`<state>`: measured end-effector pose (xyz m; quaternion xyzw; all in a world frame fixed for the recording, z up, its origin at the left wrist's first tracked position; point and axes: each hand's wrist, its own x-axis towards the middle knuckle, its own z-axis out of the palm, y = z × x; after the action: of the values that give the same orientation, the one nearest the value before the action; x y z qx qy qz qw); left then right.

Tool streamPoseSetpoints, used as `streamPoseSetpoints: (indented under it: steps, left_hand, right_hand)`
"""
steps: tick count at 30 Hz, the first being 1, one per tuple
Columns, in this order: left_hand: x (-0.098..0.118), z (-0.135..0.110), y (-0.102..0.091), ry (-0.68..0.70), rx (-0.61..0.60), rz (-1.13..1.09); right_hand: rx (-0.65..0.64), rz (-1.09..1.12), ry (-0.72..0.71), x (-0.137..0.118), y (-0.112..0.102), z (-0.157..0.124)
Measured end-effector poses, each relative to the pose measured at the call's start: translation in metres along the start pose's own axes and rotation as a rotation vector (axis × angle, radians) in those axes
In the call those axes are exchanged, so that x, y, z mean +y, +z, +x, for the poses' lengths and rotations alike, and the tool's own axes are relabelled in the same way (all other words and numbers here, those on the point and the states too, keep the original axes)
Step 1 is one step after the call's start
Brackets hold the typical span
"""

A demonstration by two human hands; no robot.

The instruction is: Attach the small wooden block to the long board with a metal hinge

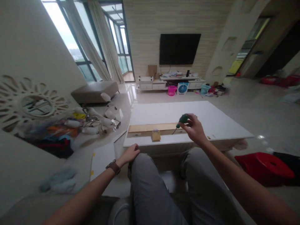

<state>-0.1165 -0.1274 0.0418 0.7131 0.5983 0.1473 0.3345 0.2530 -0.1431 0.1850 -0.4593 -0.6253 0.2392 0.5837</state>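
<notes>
A screwdriver with a green handle [183, 119] is gripped in my right hand [192, 126], its thin shaft slanting down to the left. The tip is near the front face of a long wooden strip [145, 128] that lies across a white tabletop or panel [168, 111]; whether it touches anything is unclear. A small tan block or box [156, 135] sits against the strip, left of the tip. My left hand [132, 152] rests by my left knee near the panel's front edge, fingers loosely bent, with nothing visible in it.
Small pieces [209, 137] lie on the panel's right side. A white board [103, 162] is at lower left, with a lamp with several white shades [103, 120] beyond it. A red stool [264, 168] is at right. A TV cabinet [146, 86] stands at the back.
</notes>
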Motion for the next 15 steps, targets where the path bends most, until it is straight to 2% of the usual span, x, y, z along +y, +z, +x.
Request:
streamPoseSetpoints:
  steps: [3, 5, 8, 9, 12, 13, 15]
  left_hand:
    - [-0.008, 0.021, 0.011, -0.037, -0.048, -0.115]
    - [-0.008, 0.03, 0.019, -0.107, -0.095, -0.273]
    - [0.004, 0.042, 0.027, -0.259, -0.182, -0.513]
    - [0.011, 0.049, 0.028, -0.269, -0.156, -0.531]
    - [0.036, 0.08, 0.029, -0.327, 0.117, -0.714]
    - [0.043, 0.094, 0.031, -0.353, 0.258, -0.791]
    - [0.05, 0.121, 0.039, -0.352, 0.439, -0.814]
  right_hand:
    - [0.075, 0.051, 0.063, 0.017, 0.038, 0.03]
    - [0.138, 0.087, 0.083, 0.03, 0.066, 0.054]
    - [0.276, 0.108, 0.108, 0.05, 0.106, 0.087]
    - [0.324, 0.112, 0.126, 0.058, 0.117, 0.096]
    - [0.404, 0.101, 0.166, 0.082, 0.139, 0.112]
    - [0.399, 0.102, 0.162, 0.091, 0.142, 0.114]
    - [0.352, 0.103, 0.143, 0.107, 0.145, 0.114]
